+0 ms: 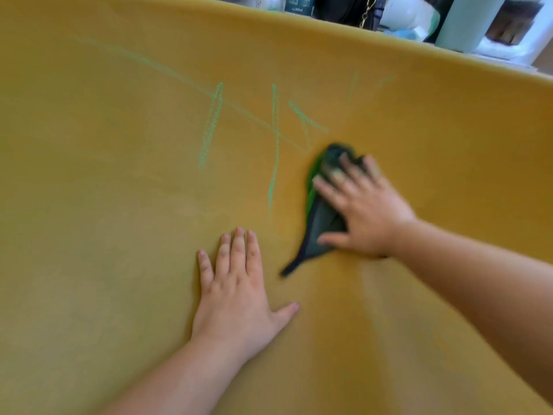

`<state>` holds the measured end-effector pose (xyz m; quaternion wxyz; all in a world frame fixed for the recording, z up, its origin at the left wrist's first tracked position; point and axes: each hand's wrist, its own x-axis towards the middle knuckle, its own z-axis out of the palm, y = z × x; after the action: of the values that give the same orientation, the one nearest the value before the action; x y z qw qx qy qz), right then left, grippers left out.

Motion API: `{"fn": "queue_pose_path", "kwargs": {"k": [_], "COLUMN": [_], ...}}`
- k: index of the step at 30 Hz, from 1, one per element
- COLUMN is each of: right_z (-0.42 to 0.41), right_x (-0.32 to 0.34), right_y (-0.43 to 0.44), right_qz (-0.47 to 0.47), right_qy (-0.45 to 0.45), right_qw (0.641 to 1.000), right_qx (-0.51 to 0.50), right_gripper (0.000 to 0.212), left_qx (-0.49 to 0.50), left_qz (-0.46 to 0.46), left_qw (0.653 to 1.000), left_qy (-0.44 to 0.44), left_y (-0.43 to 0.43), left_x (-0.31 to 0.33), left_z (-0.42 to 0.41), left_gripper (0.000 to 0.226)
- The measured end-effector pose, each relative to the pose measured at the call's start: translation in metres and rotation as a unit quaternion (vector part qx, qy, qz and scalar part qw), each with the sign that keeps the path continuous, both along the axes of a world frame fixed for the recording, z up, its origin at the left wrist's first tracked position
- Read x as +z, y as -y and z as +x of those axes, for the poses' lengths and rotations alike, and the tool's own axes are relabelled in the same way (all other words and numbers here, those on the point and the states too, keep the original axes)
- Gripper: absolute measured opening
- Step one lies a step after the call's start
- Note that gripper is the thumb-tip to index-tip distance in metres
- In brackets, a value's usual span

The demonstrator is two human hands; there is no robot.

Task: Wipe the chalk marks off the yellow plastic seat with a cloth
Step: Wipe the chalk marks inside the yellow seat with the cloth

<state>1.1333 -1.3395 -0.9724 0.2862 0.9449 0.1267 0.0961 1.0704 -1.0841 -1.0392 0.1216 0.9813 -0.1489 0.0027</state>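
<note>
The yellow plastic seat fills nearly the whole view. Pale green chalk marks, several crossing strokes, run over its upper middle. A dark green cloth lies just right of the lowest stroke, and my right hand presses flat on it with fingers spread; the hand is blurred. My left hand rests palm down on the bare seat, below and left of the cloth, fingers apart and holding nothing.
Beyond the seat's curved top edge I see clutter: a dark bottle, a gold chain, a pale green cylinder and white packaging. Fainter chalk strokes sit at the upper right.
</note>
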Motion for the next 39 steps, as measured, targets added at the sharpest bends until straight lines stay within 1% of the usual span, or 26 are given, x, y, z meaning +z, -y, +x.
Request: {"fn": "queue_pose_path", "kwargs": {"k": [2, 3, 4, 6, 7, 8, 10, 11, 14, 16, 18, 19, 21, 22, 23, 25, 27, 30, 32, 33, 35, 36, 37, 38, 39], "right_z": [0.025, 0.034, 0.041, 0.051, 0.054, 0.054, 0.044, 0.033, -0.008, -0.027, -0.034, -0.036, -0.035, -0.035, -0.035, -0.03, -0.016, 0.004, 0.001, -0.006, -0.028, -0.041, -0.051, -0.056, -0.056], "right_x": [0.052, 0.073, 0.086, 0.083, 0.07, 0.053, 0.013, -0.006, -0.051, -0.058, -0.048, -0.037, -0.008, 0.009, 0.025, 0.046, 0.045, 0.013, -0.019, -0.034, -0.061, -0.067, -0.068, -0.063, -0.056], "right_y": [0.029, 0.037, 0.039, 0.025, 0.011, -0.005, -0.041, -0.057, -0.081, -0.077, -0.057, -0.039, 0.001, 0.021, 0.037, 0.051, 0.039, -0.015, -0.066, -0.095, -0.146, -0.162, -0.167, -0.16, -0.142], "right_qz": [-0.012, -0.001, 0.018, 0.059, 0.08, 0.098, 0.11, 0.114, 0.152, 0.15, 0.109, 0.09, 0.077, 0.074, 0.067, 0.06, 0.099, 0.197, 0.235, 0.246, 0.265, 0.268, 0.258, 0.235, 0.197], "right_qy": [0.092, 0.127, 0.154, 0.178, 0.172, 0.147, 0.056, 0.013, -0.068, -0.099, -0.1, -0.079, 0.004, 0.048, 0.079, 0.088, 0.09, 0.099, 0.061, 0.027, -0.065, -0.111, -0.15, -0.179, -0.188], "right_qw": [0.991, 0.984, 0.976, 0.964, 0.963, 0.968, 0.986, 0.99, 0.986, 0.984, 0.989, 0.992, 0.988, 0.981, 0.973, 0.965, 0.96, 0.94, 0.941, 0.946, 0.953, 0.953, 0.953, 0.955, 0.962], "right_qx": [-0.092, -0.128, -0.154, -0.187, -0.19, -0.177, -0.114, -0.083, -0.03, -0.012, -0.022, -0.051, -0.131, -0.172, -0.206, -0.238, -0.245, -0.259, -0.237, -0.21, -0.134, -0.091, -0.055, -0.034, -0.028], "right_gripper": [0.112, 0.114, 0.116, 0.113, 0.112, 0.11, 0.105, 0.098, 0.079, 0.078, 0.087, 0.096, 0.113, 0.12, 0.124, 0.128, 0.134, 0.135, 0.127, 0.118, 0.099, 0.092, 0.089, 0.091, 0.097], "left_qx": [-0.005, -0.008, -0.009, -0.007, -0.002, 0.003, 0.011, 0.014, 0.021, 0.016, 0.014, 0.009, -0.002, -0.011, -0.024, -0.049, -0.053, -0.05, -0.044, -0.039, -0.033, -0.031, -0.03, -0.031, -0.034], "left_qz": [0.017, 0.024, 0.027, 0.029, 0.028, 0.027, 0.021, 0.018, 0.015, 0.018, 0.016, 0.016, 0.016, 0.027, 0.055, 0.143, 0.222, 0.282, 0.297, 0.301, 0.301, 0.297, 0.291, 0.284, 0.276], "left_qw": [1.0, 1.0, 0.999, 0.999, 0.999, 1.0, 1.0, 1.0, 1.0, 1.0, 1.0, 1.0, 0.999, 0.999, 0.998, 0.988, 0.972, 0.955, 0.952, 0.951, 0.952, 0.954, 0.956, 0.958, 0.96], "left_qy": [-0.011, -0.015, -0.016, -0.018, -0.017, -0.016, -0.015, -0.015, -0.012, -0.008, -0.016, -0.02, -0.028, -0.026, -0.015, 0.022, 0.057, 0.072, 0.064, 0.057, 0.042, 0.038, 0.032, 0.023, 0.01], "left_y": [0.0, 0.0, 0.001, 0.001, 0.002, 0.002, 0.003, 0.003, 0.003, 0.003, 0.002, 0.003, -0.003, -0.011, -0.02, -0.047, -0.077, -0.107, -0.114, -0.114, -0.113, -0.112, -0.112, -0.112, -0.113], "left_x": [0.0, 0.0, 0.0, 0.0, 0.0, 0.0, 0.0, -0.001, -0.002, -0.002, -0.001, 0.002, 0.01, 0.015, 0.021, 0.033, 0.043, 0.052, 0.055, 0.056, 0.057, 0.057, 0.058, 0.061, 0.064], "left_z": [0.001, 0.003, 0.003, 0.004, 0.004, 0.004, 0.005, 0.005, 0.005, 0.005, 0.004, 0.005, 0.007, 0.011, 0.016, 0.029, 0.04, 0.048, 0.05, 0.05, 0.049, 0.049, 0.049, 0.05, 0.051], "left_gripper": [0.128, 0.128, 0.127, 0.128, 0.129, 0.131, 0.135, 0.137, 0.139, 0.139, 0.139, 0.139, 0.136, 0.133, 0.129, 0.123, 0.12, 0.117, 0.117, 0.118, 0.12, 0.122, 0.125, 0.128, 0.131]}}
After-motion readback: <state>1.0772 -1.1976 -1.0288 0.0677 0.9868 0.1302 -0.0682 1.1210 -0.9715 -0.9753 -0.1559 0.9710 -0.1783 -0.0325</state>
